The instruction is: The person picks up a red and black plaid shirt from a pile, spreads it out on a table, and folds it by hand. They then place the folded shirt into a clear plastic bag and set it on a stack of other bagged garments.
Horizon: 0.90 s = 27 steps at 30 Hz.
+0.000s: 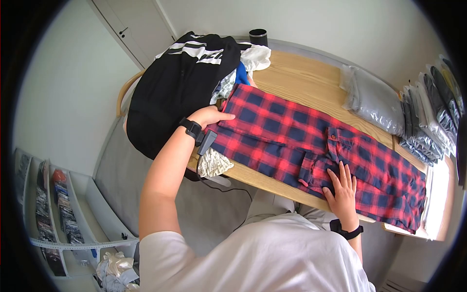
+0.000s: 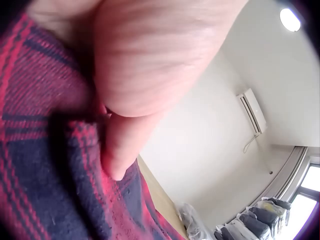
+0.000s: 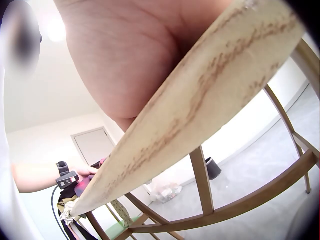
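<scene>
Head view: we have the plaid shirt (image 1: 272, 117) laid lengthwise along the wooden table (image 1: 301, 73), folded into a long strip with two cuffs (image 1: 334, 138) on top. Right hand (image 1: 343, 192): palm down on the shirt near the closer cuff, fingers spread. Left hand (image 1: 209, 116): at the shirt's left end, thumb extended over the cloth; the other fingers are hidden, so we cannot tell whether they pinch. We judge the step in hand to be smoothing and aligning the strip. Next, we would probably need to secure the left end and turn it toward the right hand without disturbing the cuffs.
</scene>
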Motion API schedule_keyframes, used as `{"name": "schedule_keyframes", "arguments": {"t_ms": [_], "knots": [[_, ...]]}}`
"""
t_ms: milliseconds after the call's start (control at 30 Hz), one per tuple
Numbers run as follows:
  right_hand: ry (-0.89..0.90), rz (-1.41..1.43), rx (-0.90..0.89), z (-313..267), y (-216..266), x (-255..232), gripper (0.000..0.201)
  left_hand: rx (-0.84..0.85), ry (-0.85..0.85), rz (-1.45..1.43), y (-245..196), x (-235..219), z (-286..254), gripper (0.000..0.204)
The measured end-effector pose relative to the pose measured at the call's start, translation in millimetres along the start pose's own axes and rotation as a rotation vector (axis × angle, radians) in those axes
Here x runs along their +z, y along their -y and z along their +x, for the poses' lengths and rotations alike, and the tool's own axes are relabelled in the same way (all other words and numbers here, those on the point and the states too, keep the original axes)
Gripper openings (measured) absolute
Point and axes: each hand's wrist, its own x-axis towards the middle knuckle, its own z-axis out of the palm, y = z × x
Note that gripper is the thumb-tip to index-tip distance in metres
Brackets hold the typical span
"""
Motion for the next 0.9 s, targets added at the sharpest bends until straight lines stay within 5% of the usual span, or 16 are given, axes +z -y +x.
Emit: {"name": "schedule_keyframes", "arguments": {"t_ms": [67,433,667,900], "knots": [[-0.004,0.008,0.005,0.2,0.2,-0.9,0.053,-0.216,-0.061,0.068,1.1,-4.5,1.2,0.038],[-0.053,0.001,-0.023,-3.4,-6.3,3.9,0.051,0.012,-0.054,-0.423,-17.4,5.5,-37.5,0.028],[-0.077,-0.013,-0.044,-4.4,-8.8,6.1,0.051,-0.032,-0.209,0.088,-24.2,8.8,-42.6,0.025],[-0.075,-0.009,-0.057,-3.7,-9.5,4.5,0.052,0.185,-0.385,0.262,-59.4,24.8,-55.9,0.019]]}}
